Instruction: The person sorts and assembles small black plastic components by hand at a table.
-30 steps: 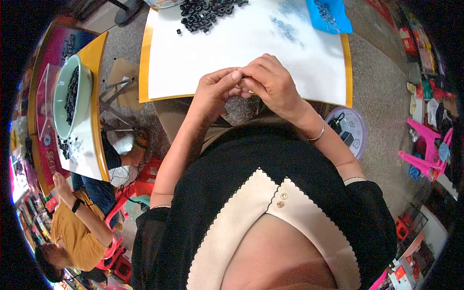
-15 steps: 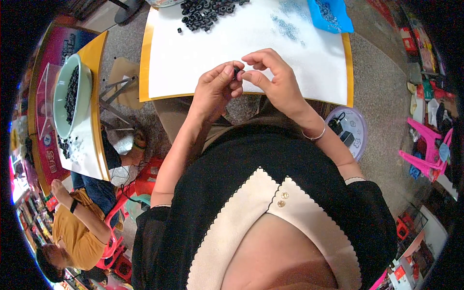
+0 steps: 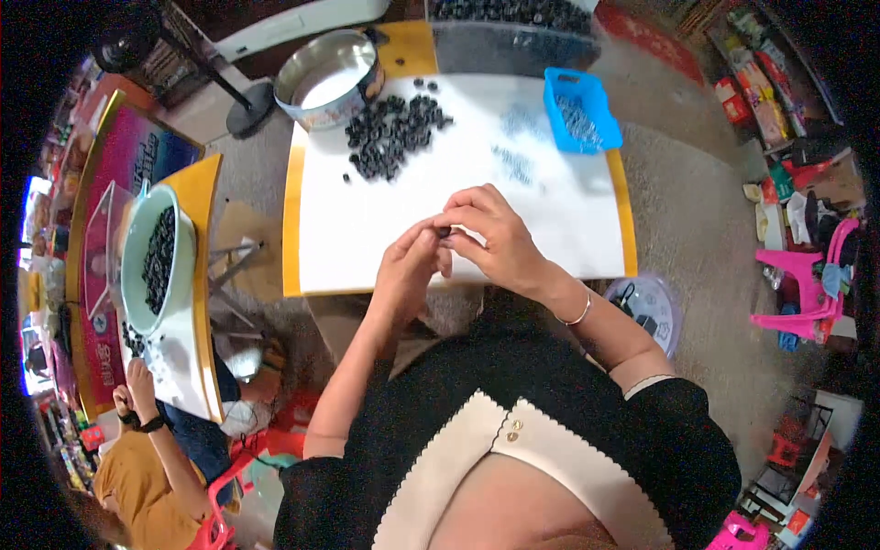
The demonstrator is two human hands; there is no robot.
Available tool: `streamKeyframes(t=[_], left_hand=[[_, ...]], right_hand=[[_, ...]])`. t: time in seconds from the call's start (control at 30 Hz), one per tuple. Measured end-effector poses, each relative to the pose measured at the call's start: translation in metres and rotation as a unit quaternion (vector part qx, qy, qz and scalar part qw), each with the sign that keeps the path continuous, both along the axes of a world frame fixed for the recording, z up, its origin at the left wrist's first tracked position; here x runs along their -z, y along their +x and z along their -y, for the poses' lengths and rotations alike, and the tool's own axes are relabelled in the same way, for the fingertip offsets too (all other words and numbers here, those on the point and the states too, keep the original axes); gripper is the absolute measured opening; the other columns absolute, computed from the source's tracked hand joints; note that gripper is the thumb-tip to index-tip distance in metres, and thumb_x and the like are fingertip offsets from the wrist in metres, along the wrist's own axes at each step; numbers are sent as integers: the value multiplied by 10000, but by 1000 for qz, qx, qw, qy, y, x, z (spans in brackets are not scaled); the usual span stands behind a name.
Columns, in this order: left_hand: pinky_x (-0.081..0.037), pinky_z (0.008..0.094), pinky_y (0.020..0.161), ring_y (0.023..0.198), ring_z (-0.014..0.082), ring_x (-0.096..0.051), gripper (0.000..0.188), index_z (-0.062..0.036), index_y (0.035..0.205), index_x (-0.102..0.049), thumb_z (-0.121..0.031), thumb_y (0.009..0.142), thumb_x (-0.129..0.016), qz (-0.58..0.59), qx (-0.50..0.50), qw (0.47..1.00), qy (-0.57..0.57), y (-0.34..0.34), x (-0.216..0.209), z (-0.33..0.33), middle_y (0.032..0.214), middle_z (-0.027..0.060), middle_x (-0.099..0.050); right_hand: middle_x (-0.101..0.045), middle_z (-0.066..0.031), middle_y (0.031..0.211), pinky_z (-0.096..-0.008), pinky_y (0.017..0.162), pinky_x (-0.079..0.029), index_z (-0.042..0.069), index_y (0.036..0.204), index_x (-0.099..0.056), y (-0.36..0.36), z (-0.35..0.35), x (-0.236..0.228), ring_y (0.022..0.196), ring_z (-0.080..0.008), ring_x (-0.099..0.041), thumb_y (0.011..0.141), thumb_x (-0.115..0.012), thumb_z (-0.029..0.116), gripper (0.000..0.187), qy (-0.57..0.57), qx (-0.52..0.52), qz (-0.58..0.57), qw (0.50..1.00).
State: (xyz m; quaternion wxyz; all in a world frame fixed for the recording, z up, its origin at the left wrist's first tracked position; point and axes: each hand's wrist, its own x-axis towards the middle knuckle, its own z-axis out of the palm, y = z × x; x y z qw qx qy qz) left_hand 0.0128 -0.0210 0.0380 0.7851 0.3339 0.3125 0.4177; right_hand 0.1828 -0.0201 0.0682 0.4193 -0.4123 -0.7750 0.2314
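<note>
A small black ring-like part [image 3: 445,232] sits at the meeting fingertips of both hands, above the near part of the white-topped table [image 3: 367,247]. My left hand [image 3: 408,268] pinches it between thumb and fingers. From the other side, my right hand [image 3: 497,240] closes thumb and forefinger onto it, partly covering it. Whether a smaller piece is also between the right fingertips is too small to tell. Beyond the hands lies a heap of similar black parts [image 3: 392,137]. Small pale bluish pieces [image 3: 515,165] are scattered to the right of it.
A blue plastic basket [image 3: 562,81] with small shiny pieces stands at the far right, a round metal tin [image 3: 316,117] at the far left. Behind is a clear box [image 3: 513,48] of black parts. Leftward, another person [image 3: 151,477] works near a green basin [image 3: 186,252].
The view has tilted up, showing more of the table's far side. My right thumb and forefinger have closed in on the black part, which my left hand still holds.
</note>
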Motion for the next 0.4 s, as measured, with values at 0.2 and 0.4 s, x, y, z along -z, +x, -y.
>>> streamKeyframes(t=[0.2,0.4], left_hand=[[-430,228,634,697,88,-503,331,23,1127,-546,-238,933,-488,-112,-67,990,57,-15,4,-32,959,73,-595],[-473,239,644,705,102,-549,207,3,1051,-585,-132,909,-518,-173,-132,970,106,-21,37,-50,873,62,-618]], right_hand=[[-598,-86,909,-275,700,-462,40,970,-613,35,-93,-40,808,-173,-578,778,-622,64,194,82,144,6,986],[-631,-115,910,-379,705,-474,39,959,-616,85,-257,-77,801,-239,-610,781,-615,165,218,222,237,111,939]])
